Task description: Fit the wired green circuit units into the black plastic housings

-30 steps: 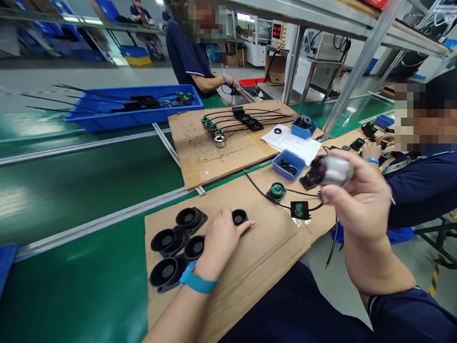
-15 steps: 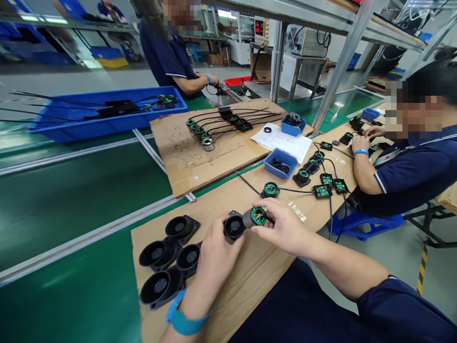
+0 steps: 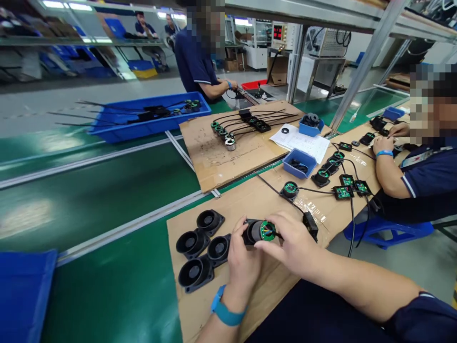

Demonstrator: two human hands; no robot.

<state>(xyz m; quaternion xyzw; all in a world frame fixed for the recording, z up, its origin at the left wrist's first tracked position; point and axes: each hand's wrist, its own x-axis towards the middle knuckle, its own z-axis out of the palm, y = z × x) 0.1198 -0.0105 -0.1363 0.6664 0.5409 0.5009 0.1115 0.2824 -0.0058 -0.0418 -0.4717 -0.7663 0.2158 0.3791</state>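
Note:
My left hand (image 3: 244, 255), with a blue wristband, is closed around a black round housing (image 3: 249, 234) with a flanged base. My right hand (image 3: 294, 243) grips a dark cylinder with a green circuit board (image 3: 267, 230) on its end, between thumb and fingers. Coloured wires show on the board. The cylinder overlaps the housing's mouth; how deep it sits inside, I cannot tell. Left of my hands, several similar black housings (image 3: 194, 270) lie mouth up on the cardboard (image 3: 221, 314). Just beyond my right hand is a black finned box (image 3: 310, 226).
Wired housings (image 3: 290, 189) and boxes with green boards (image 3: 343, 192) lie on the right. Behind them are a small blue bin (image 3: 300, 164) and a paper sheet (image 3: 282, 136). A co-worker's hands (image 3: 385, 143) are at the far right. A blue tray (image 3: 150, 126) stands back left.
The view has swung left, so the bench appears farther right. The cylinder in my right hand has come from the housing's edge to overlap its mouth. The finned box has come into sight.

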